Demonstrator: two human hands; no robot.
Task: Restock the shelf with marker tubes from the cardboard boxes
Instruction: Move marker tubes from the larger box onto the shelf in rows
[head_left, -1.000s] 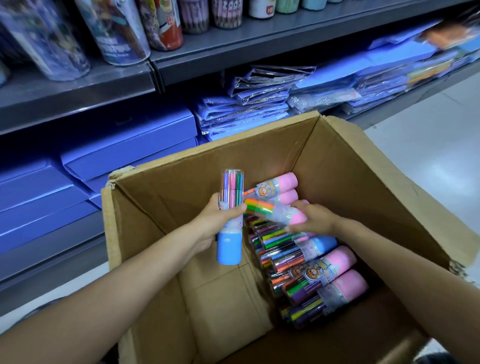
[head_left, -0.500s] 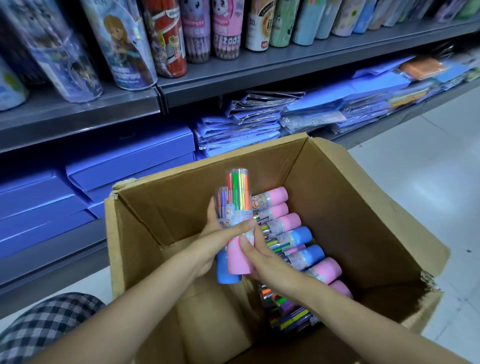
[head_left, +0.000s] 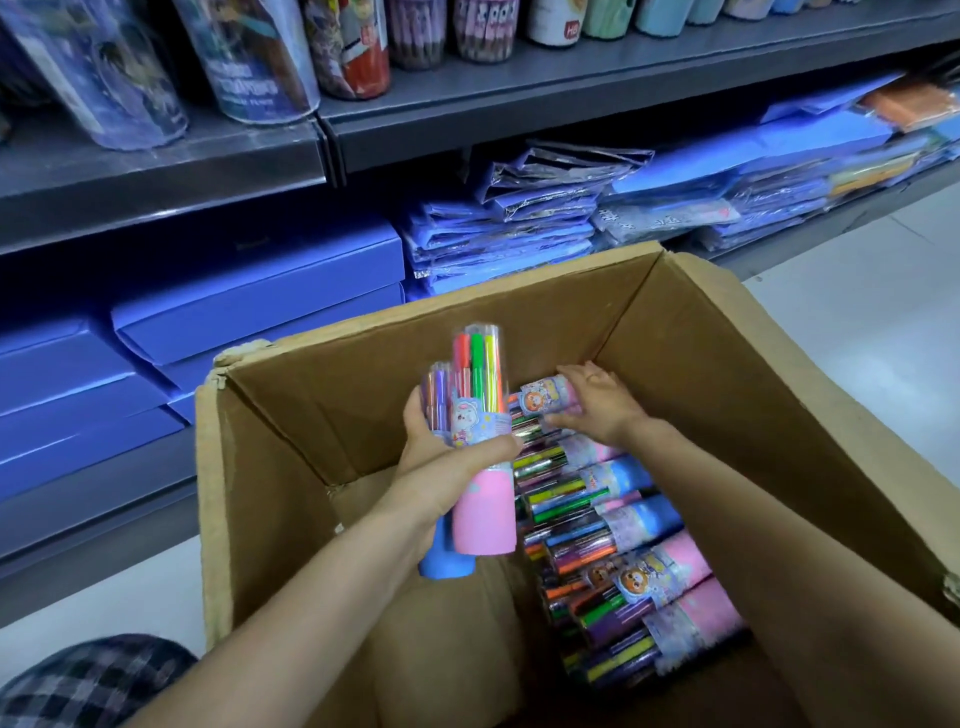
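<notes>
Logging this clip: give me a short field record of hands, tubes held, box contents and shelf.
left hand: grips two upright tubes, pink tube in front, blue tube behind
right hand: on the far tube of the row
box: open, tubes lying in a row along its right side
shelf: canisters standing on it

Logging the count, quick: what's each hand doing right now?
Left hand: holds two upright marker tubes, pink-capped and blue-capped.
Right hand: gripping a pink tube in the box.
</notes>
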